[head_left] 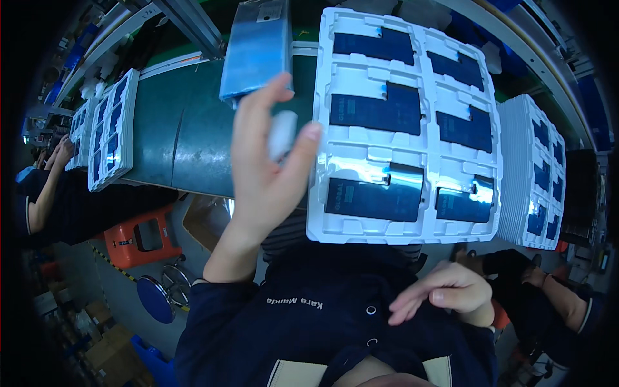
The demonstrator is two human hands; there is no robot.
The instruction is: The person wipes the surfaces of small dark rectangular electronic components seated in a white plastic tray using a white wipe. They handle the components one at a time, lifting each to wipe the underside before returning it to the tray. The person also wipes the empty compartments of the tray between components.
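Note:
My left hand (264, 168) is raised over the middle of the view. Its forefinger lies on the lower edge of a flat silvery-blue panel (256, 48), which it seems to pinch. A small white piece (282, 134) shows between forefinger and thumb; I cannot tell what it is. Just right of the hand lies a white moulded tray (322, 122) holding several dark blue rectangular cells (376, 108). My right hand (445, 291) hovers low near my dark jacket, fingers loosely extended, holding nothing.
A green conveyor belt (187, 129) runs behind, with another tray of cells (113, 129) at the left. A stack of trays (538, 174) stands at the right. Other people's arms (39, 200) (561, 297) flank me. An orange stool (138, 238) and a blue stool (155, 298) stand on the floor.

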